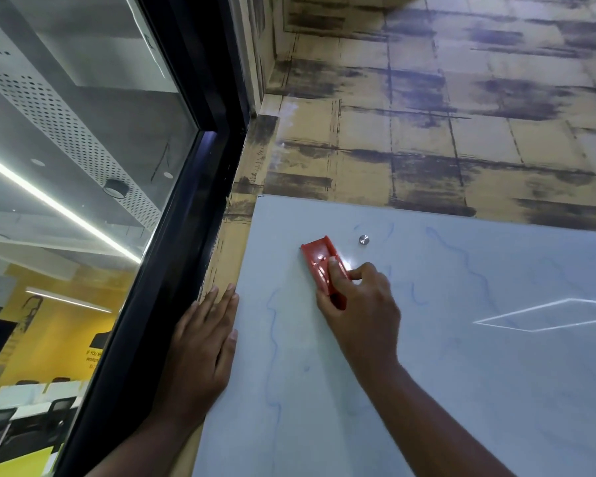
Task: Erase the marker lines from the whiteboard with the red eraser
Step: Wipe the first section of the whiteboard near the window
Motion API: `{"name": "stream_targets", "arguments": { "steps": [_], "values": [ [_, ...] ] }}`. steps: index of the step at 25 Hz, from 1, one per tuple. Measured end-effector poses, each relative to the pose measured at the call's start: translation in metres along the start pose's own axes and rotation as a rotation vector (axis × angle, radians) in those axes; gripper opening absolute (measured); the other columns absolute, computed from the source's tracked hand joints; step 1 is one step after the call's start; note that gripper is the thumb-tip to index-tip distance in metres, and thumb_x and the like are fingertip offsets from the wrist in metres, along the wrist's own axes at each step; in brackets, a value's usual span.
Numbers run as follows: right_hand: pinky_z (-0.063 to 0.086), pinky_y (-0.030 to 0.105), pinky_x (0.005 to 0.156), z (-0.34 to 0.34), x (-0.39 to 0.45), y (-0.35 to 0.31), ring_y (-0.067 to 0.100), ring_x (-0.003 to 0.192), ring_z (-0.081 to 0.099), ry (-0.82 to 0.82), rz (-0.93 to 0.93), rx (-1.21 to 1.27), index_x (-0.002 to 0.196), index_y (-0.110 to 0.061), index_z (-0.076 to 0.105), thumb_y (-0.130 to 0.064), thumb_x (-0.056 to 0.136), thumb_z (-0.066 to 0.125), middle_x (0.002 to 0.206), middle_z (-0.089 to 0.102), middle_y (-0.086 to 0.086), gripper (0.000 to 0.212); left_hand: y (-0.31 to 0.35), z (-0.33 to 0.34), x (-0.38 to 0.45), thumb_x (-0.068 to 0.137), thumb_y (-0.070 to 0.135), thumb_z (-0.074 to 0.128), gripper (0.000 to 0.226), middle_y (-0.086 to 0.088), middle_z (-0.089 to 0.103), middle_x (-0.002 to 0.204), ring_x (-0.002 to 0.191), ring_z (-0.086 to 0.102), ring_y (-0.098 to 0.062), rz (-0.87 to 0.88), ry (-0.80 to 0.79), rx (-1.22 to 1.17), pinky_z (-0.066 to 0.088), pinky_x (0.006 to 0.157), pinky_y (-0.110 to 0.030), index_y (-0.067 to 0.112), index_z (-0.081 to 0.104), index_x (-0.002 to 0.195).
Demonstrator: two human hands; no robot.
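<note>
Gripping red eraser near whiteboard top-left corner, right hand.

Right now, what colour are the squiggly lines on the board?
Faint blue squiggly lines, seen in the head view.

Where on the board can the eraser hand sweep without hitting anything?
Free: the wide stretch right of the right hand, below the metal standoff, and the strip between both forearms. Crowded: the top-left corner, where the red eraser sits near the standoff, and the whiteboard left edge under the left hand.

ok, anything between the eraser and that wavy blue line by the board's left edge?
Nothing visible. The red eraser, held in the right hand, has bare whiteboard between it and the blue line. The left hand rests left of it.
</note>
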State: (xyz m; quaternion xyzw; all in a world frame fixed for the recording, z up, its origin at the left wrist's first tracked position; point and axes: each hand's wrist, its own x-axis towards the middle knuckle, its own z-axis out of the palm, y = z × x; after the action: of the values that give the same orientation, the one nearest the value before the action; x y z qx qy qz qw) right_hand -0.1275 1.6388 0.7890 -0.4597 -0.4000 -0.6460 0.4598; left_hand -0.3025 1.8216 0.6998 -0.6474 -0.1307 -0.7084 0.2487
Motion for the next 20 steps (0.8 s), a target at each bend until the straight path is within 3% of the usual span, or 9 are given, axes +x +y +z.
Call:
{"name": "stream_targets", "arguments": {
  "steps": [5,10,13,20],
  "values": [
    [0.051,0.033,0.052,-0.007,-0.062,-0.026,0.022,0.074,0.057,-0.092,-0.387,0.059,0.127,-0.022,0.069,-0.038,0.084,0.069,0.09,0.058,0.003,0.045,-0.002,-0.003,-0.011,0.109,0.025,0.039,0.059,0.008,0.027,0.175,0.163,0.02,-0.013,-0.011,-0.023,0.024,0.007,0.134,-0.031,0.018,0.032,0.167],
    [0.048,0.03,0.049,-0.017,-0.069,-0.017,0.019,0.074,0.057,-0.146,-0.503,0.02,0.128,-0.025,0.068,-0.042,0.086,0.064,0.089,0.059,0.001,0.045,-0.003,-0.004,-0.02,0.109,0.023,0.04,0.062,0.006,0.023,0.177,0.164,0.019,-0.016,-0.002,-0.034,0.016,0.006,0.135,-0.034,0.017,0.026,0.169],
    [0.046,0.029,0.047,-0.02,-0.05,-0.004,0.022,0.074,0.058,-0.123,-0.448,-0.008,0.124,-0.027,0.071,-0.04,0.083,0.065,0.089,0.059,0.001,0.044,-0.001,-0.008,-0.022,0.111,0.023,0.034,0.058,0.001,0.025,0.176,0.164,0.021,-0.02,0.01,-0.047,0.002,0.011,0.134,-0.041,0.013,0.028,0.168],
    [0.035,0.022,0.054,-0.031,-0.032,0.028,0.019,0.078,0.057,-0.061,-0.098,-0.038,0.129,-0.028,0.07,-0.034,0.078,0.08,0.091,0.059,-0.003,0.053,0.006,-0.016,-0.034,0.112,0.023,0.029,0.057,-0.002,0.024,0.177,0.164,0.02,-0.021,0.015,-0.084,-0.019,0.015,0.133,-0.047,0.01,0.028,0.168]
  ]
}}
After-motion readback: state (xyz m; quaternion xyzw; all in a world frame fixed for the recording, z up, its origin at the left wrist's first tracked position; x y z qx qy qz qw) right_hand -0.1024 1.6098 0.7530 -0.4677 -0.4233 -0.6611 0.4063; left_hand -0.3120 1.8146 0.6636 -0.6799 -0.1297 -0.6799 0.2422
